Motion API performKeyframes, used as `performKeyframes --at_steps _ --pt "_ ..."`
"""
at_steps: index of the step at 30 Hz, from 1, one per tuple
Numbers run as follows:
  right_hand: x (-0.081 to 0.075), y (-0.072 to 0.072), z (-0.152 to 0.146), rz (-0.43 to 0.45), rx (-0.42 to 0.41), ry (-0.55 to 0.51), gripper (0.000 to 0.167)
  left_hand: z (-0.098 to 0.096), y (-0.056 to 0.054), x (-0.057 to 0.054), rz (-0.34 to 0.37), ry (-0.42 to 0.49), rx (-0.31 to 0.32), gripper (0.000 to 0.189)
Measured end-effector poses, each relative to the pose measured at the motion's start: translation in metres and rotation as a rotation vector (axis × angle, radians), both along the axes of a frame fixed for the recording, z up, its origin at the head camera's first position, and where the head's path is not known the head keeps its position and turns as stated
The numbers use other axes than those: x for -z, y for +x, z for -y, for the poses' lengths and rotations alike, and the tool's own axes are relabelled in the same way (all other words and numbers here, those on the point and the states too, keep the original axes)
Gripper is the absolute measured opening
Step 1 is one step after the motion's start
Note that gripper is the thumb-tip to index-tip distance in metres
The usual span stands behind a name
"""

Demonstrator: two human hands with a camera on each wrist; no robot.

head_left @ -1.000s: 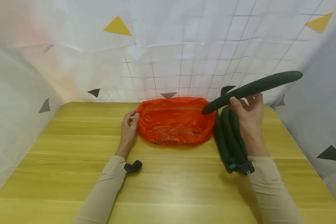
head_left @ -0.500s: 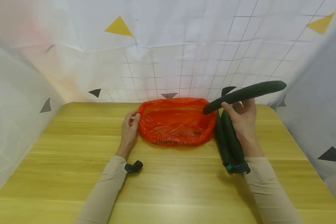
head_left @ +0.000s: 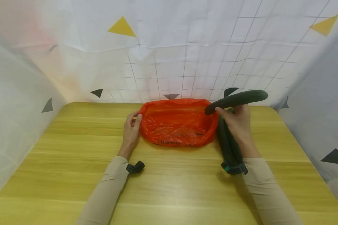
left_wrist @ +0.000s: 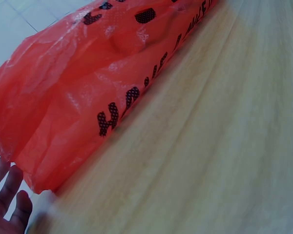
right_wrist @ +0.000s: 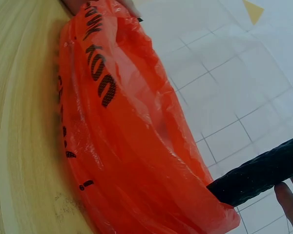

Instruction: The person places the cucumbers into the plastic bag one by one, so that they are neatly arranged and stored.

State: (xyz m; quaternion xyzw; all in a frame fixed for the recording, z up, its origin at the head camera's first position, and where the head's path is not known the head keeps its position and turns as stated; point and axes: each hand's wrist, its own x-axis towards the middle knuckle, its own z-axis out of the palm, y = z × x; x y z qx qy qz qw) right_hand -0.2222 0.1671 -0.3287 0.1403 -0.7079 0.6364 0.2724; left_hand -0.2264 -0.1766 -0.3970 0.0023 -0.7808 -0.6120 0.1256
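Observation:
A cucumber [head_left: 239, 98] is held in my right hand [head_left: 239, 125], thumb on the near side and fingers beneath. Its dark tip overlaps the right end of an open red plastic bag [head_left: 174, 144]; in the right wrist view the cucumber [right_wrist: 254, 180] slants in at the bag's rim, its tip hidden behind the plastic. My left hand [head_left: 131, 131] holds the bag's left end between thumb and fingers. The left wrist view catches some of that hand's fingers [left_wrist: 10, 187] at the bag's printed side [left_wrist: 68, 122]. More cucumbers [head_left: 225, 143] lie beside the bag, partly under my right hand and wrist.
The bag and cucumbers are on a yellow wood-grain table [head_left: 169, 187]. Behind it hangs a white sheet [head_left: 169, 47] with grid lines and yellow and dark triangles. A black strap device [head_left: 135, 167] is on the left wrist, another [head_left: 235, 168] on the right.
My right hand has moved left and slightly down with the cucumber, whose far end has swung down and left towards the bag. The left hand and the bag stay almost where they were.

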Motion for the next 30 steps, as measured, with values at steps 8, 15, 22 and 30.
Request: performKeyframes --at_steps 8,15,22,30 --pt "-0.001 0.002 0.008 0.130 0.020 0.197 0.042 0.001 0.001 0.000 -0.005 -0.002 0.003 0.042" --pt "0.003 0.000 0.015 0.060 0.028 0.304 0.043 0.008 -0.014 0.022 -0.012 0.011 0.002 0.042" --pt "0.024 -0.023 0.015 -0.068 -0.001 0.444 0.049 0.010 -0.021 0.034 -0.065 -0.011 -0.019 0.042" --pt "0.027 -0.025 0.025 -0.159 -0.012 0.643 0.042 0.009 -0.020 0.033 -0.060 0.002 -0.006 0.046"
